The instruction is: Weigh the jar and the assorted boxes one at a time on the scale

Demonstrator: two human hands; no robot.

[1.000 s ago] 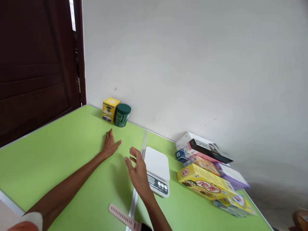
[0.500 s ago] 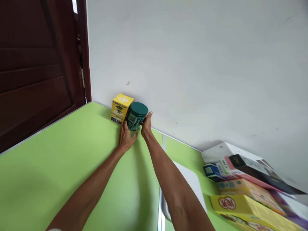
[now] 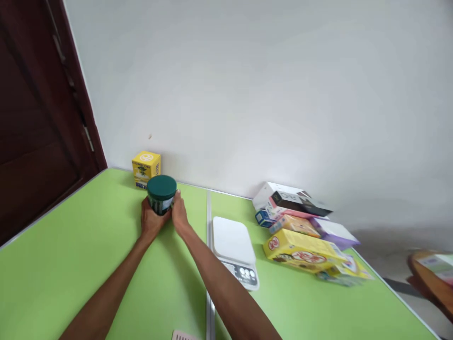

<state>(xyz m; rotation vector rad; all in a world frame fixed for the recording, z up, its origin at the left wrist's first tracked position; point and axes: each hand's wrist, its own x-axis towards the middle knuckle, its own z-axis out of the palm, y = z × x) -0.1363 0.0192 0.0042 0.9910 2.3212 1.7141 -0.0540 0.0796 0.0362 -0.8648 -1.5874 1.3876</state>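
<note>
A dark green canister with a round lid is held upright between my two hands over the green table. My left hand wraps round its lower left side, the fingers partly hidden behind it. On its right side, my right hand presses with the thumb up near the lid. Just behind and to the left, a yellow box marked "COME ON" stands against the wall, touched by neither hand. To the right of my right forearm lies a white kitchen scale.
Several cartons are piled at the right, among them a yellow box, a black box and a purple-white box. A metal seam crosses the green table. A brown wooden seat shows at far right.
My hands have drawn the green canister away from the yellow "COME ON" box and the wall, towards me. The view has swung right, showing more of the scale and cartons.
</note>
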